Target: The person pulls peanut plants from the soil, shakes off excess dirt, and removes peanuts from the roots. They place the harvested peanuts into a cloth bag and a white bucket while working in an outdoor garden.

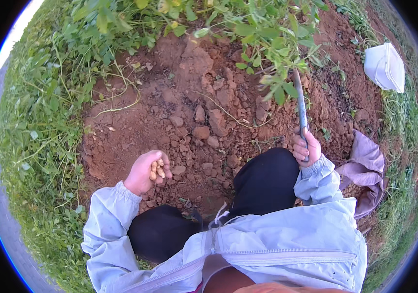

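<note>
Several peanuts (157, 169) in their tan shells lie in my left hand (146, 171), its fingers curled around them above the loose red soil. My right hand (307, 148) is wrapped round the blue-grey handle of a long tool (301, 105). That handle slants up and away from me, and its far end is hidden behind leafy green plants (277, 44), so I cannot tell what kind of tool it is. Clods of reddish earth (201, 132) cover the ground between and beyond my hands.
Dense green plants (38, 132) grow along the left and far side. At the far right stands a white plastic bucket (384, 68). A purplish-grey cloth or sack (365, 171) lies beside my right arm. My knees (265, 180) are bent in dark trousers close to the soil.
</note>
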Demonstrator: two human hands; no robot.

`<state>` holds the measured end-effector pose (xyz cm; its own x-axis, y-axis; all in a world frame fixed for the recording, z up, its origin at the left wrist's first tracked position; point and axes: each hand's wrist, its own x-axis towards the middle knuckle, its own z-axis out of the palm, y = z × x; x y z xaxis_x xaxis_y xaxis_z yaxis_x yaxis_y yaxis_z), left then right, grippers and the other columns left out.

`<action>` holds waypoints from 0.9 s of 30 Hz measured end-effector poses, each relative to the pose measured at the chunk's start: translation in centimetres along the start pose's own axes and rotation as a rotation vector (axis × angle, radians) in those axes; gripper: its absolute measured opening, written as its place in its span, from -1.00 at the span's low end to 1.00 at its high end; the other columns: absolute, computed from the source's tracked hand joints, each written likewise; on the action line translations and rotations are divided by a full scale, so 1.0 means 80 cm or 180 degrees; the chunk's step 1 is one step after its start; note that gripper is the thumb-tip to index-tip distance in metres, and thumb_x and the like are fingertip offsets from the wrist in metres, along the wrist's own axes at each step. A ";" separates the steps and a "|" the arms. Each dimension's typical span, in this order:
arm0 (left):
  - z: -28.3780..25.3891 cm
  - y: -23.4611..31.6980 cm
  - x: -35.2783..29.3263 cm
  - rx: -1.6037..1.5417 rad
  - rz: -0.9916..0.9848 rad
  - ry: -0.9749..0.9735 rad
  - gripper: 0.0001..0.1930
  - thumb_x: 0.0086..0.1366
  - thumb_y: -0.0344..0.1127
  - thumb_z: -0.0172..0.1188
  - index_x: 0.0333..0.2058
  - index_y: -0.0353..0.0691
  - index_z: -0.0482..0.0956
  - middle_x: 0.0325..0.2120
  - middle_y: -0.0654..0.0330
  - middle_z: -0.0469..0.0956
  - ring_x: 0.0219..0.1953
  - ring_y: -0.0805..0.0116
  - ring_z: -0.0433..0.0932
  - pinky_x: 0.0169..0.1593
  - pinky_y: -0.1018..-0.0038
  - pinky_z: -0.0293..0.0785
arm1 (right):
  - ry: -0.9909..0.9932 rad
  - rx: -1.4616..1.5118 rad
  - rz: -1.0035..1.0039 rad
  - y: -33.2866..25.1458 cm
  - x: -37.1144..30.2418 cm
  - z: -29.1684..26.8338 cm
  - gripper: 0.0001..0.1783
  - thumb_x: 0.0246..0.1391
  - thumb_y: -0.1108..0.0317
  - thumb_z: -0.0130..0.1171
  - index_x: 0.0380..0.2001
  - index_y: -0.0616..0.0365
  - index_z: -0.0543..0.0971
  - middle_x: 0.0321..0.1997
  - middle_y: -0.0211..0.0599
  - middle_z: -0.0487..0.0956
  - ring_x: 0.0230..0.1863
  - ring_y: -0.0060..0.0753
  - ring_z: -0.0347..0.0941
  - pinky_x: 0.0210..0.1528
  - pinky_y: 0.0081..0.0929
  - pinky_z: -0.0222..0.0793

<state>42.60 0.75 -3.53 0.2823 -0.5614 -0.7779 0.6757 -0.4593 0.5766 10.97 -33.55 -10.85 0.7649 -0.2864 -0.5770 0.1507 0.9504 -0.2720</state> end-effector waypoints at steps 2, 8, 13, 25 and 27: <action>0.058 0.023 0.021 0.0555 -0.0015 -0.0220 -0.68 0.27 -0.11 -0.09 -0.45 -0.26 0.43 -0.60 0.19 0.44 -0.61 0.39 0.50 -0.71 0.66 0.26 | 0.0593 -0.0830 -0.0112 -0.009 -0.010 -0.045 -0.61 0.21 0.07 -0.08 -0.08 0.14 0.37 -0.68 -0.50 0.26 -0.82 -0.64 0.14 -0.79 -0.60 0.12; 0.258 0.022 0.069 0.1018 0.0081 -0.1074 -0.74 0.31 -0.21 -0.13 -0.42 -0.24 0.46 -0.61 0.26 0.46 -0.61 0.61 0.44 -0.66 0.73 0.21 | 0.1609 -0.4567 -0.1170 -0.007 -0.038 -0.147 -0.56 0.19 0.20 -0.04 0.05 0.25 0.34 -0.08 -0.14 0.38 -0.09 -0.26 0.34 -0.03 -0.37 0.25; 0.389 -0.013 0.083 0.1895 0.3663 -0.0444 -0.88 0.08 -0.34 0.13 -0.45 -0.26 0.49 -0.51 0.06 0.42 -0.42 0.11 0.46 -0.39 0.35 0.39 | -0.0614 0.0194 -0.0942 0.025 -0.033 0.036 -0.34 0.22 -0.07 -0.21 0.14 0.30 0.23 0.11 0.07 0.34 0.16 0.01 0.24 0.24 -0.10 0.12; 0.258 -0.071 0.100 0.2187 0.4196 0.0169 -0.77 0.11 -0.36 0.13 -0.21 -0.12 0.54 -0.09 0.14 0.43 -0.04 0.11 0.39 0.01 0.22 0.28 | -0.0479 0.0748 -0.0041 0.078 0.031 0.057 -0.64 0.20 0.03 -0.07 -0.26 0.04 0.57 -0.03 -0.16 0.49 0.14 -0.02 0.29 0.10 -0.11 0.34; 0.236 -0.073 0.104 0.1743 0.4005 0.0061 -0.76 0.15 -0.38 0.09 -0.17 -0.20 0.51 -0.12 0.10 0.43 -0.09 0.07 0.41 -0.02 0.26 0.31 | -0.0530 0.0742 0.0122 0.087 0.037 0.070 -0.68 0.20 0.06 -0.07 -0.22 0.02 0.53 -0.06 -0.24 0.48 0.09 -0.11 0.33 0.03 -0.16 0.38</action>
<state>28.13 -14.18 -8.66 0.5114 -0.7901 0.3380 -0.3927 0.1350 0.9097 17.79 -27.15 -10.13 0.8623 -0.2442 -0.4437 0.2448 0.9679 -0.0569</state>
